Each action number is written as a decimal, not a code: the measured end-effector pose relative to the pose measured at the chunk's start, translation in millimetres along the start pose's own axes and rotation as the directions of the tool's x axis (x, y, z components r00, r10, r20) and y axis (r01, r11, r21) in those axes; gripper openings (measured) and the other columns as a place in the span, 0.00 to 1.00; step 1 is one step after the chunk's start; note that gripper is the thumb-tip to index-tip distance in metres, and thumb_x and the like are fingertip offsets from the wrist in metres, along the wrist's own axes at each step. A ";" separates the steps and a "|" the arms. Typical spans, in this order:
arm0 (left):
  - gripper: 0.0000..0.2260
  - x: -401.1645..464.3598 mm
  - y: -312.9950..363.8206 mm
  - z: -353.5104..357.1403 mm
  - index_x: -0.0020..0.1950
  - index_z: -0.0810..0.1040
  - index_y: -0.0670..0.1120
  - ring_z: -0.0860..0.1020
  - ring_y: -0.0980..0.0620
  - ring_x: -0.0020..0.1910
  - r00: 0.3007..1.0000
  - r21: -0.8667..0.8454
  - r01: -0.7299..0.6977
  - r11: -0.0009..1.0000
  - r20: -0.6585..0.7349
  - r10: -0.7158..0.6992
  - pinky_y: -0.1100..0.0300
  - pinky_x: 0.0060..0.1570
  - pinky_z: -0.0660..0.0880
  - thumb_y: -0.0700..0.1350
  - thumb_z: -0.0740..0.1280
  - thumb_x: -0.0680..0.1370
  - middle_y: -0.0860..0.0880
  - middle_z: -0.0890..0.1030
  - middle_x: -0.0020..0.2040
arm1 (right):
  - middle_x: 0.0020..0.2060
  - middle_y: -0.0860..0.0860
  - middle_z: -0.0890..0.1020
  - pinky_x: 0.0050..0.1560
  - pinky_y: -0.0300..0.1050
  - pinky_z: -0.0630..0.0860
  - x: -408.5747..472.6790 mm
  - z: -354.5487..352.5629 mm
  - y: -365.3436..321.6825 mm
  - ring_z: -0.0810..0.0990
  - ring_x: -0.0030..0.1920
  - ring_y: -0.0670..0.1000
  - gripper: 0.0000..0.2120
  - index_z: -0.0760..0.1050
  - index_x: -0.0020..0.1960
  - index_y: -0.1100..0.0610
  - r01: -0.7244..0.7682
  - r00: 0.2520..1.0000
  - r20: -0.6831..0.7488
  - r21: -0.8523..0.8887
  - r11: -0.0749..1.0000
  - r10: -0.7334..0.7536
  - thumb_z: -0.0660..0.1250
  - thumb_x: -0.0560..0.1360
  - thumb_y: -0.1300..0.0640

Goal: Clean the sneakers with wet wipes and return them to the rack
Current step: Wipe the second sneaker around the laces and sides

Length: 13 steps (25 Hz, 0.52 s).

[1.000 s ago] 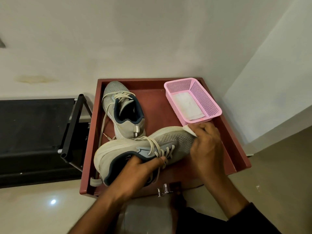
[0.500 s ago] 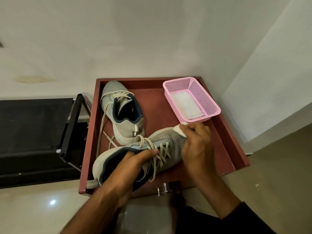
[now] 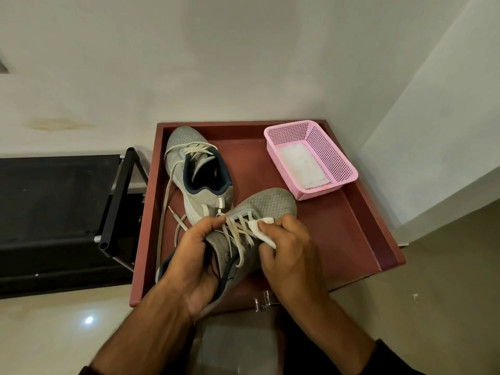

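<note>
A grey mesh sneaker with cream laces (image 3: pixel 266 205) is tilted, toe away; a crumpled white wet wipe (image 3: pixel 261 230) touches its laces. Its matching sneaker (image 3: pixel 189 163) lies flat behind.

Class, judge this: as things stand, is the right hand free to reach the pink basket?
Probably not yet: the right hand pinches a wipe against the held sneaker. The path to the pink basket looks clear.

Both sneakers, the held sneaker (image 3: pixel 266 205) and the resting sneaker (image 3: pixel 189 155), are made of grey perforated mesh cloth with flat woven laces. The wipe (image 3: pixel 261 230) looks like soft white fibre. The basket (image 3: pixel 339 165) is of glossy pink perforated plastic. The tray (image 3: pixel 359 228) is seen with a smooth, matt reddish-brown finish.
</note>
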<state>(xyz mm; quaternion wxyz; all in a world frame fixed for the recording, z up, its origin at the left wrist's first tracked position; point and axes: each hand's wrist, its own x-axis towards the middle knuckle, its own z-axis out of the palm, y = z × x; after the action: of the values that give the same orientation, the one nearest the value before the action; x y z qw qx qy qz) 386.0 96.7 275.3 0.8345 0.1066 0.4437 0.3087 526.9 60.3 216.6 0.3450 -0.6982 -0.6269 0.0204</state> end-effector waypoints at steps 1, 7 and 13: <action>0.19 0.9 1.3 -0.9 0.50 0.85 0.35 0.84 0.41 0.45 1.000 -0.020 -0.007 1.000 0.004 0.007 0.48 0.57 0.76 0.48 0.61 0.78 0.35 0.84 0.52 | 0.43 0.50 0.78 0.39 0.44 0.79 -4.1 0.5 -4.6 0.78 0.43 0.50 0.15 0.83 0.57 0.58 -0.040 0.999 0.009 0.059 0.997 0.039 0.67 0.71 0.62; 0.22 0.2 3.0 -2.2 0.60 0.81 0.34 0.81 0.40 0.58 0.989 -0.067 0.032 0.997 0.144 -0.022 0.47 0.62 0.75 0.47 0.56 0.79 0.33 0.81 0.59 | 0.45 0.49 0.79 0.42 0.45 0.79 9.4 -1.3 9.7 0.79 0.43 0.49 0.14 0.83 0.58 0.58 -0.129 0.990 -0.042 0.175 0.976 0.138 0.69 0.74 0.67; 0.19 -0.2 5.6 -3.6 0.57 0.81 0.32 0.82 0.40 0.50 0.990 -0.060 0.053 0.997 0.133 -0.045 0.45 0.51 0.79 0.42 0.56 0.79 0.32 0.81 0.56 | 0.46 0.48 0.81 0.41 0.37 0.77 -6.1 -1.5 -10.6 0.81 0.44 0.46 0.12 0.85 0.52 0.56 -0.091 0.995 -0.008 0.267 0.959 0.096 0.72 0.71 0.66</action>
<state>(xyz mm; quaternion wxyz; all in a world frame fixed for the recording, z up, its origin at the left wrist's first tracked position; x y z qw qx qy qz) 380.7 100.6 275.9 0.8722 0.0890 0.3803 0.2944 517.3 54.0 220.7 0.4408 -0.6745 -0.5813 0.1136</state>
